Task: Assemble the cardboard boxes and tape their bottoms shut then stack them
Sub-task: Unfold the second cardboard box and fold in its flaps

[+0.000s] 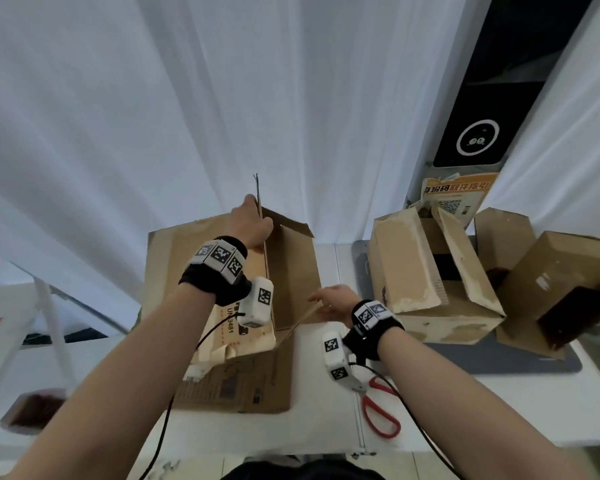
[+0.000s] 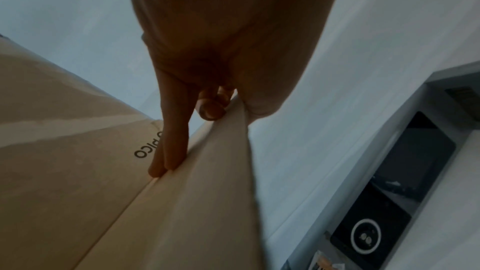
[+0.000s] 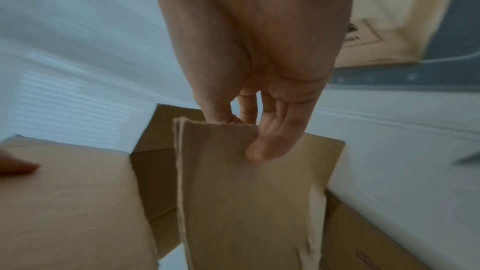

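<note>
Left hand [image 1: 253, 223] pinches the tall flap [image 2: 223, 171], right hand [image 1: 333, 301] grips the near flap [image 3: 246, 192] (box [image 1: 243, 382] untaped): fold next.

Counting what's sitting out here — three cardboard boxes: one big box [image 1: 250, 382] up front, two more boxes [image 1: 430, 278] [image 1: 561, 289] lying off right. One pair of red scissors [image 1: 378, 407], two hands [image 1: 253, 223] [image 1: 336, 299] showing — that's it.
</note>
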Demonstrator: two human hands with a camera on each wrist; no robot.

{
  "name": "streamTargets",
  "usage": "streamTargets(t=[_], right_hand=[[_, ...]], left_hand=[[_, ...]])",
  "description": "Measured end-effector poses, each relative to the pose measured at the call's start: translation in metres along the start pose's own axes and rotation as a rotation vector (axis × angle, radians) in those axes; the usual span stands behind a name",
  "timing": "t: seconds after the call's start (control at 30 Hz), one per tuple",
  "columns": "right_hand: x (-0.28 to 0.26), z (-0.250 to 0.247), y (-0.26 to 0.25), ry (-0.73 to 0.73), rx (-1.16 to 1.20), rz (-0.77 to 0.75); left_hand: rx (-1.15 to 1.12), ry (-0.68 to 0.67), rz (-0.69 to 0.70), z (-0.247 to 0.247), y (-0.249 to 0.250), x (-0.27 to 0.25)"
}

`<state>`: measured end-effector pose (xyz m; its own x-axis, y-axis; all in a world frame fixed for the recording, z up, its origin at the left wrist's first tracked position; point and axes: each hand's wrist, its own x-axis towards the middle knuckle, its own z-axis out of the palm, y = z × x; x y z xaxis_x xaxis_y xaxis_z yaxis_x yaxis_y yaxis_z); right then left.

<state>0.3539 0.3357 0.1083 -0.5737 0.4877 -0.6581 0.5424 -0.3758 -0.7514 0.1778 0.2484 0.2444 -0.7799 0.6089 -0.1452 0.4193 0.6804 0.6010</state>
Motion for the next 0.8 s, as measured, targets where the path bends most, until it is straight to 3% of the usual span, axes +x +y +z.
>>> streamTargets(t=[0.27,0.4,0.57,0.8], right_hand=[[-0.026,-0.041,-0.061,0.467,-0.042,-0.313],[-0.038,-0.059,-0.087,0.591,-0.077,-0.406],[-0.049,-0.059,-0.110,0.580,-0.287,-0.472],[-0.037,-0.051,-0.116,0.399,-0.492,-0.431]], left_hand=[[-0.355,0.155,-0.071,-0.031,0.019,0.011],[-0.473,0.190,-0.128,-0.036,0.017,0.019],[-0.534,0.127,-0.205,-0.026,0.014,0.023],[-0.514,0.093,-0.220,-0.021,0.010,0.028]])
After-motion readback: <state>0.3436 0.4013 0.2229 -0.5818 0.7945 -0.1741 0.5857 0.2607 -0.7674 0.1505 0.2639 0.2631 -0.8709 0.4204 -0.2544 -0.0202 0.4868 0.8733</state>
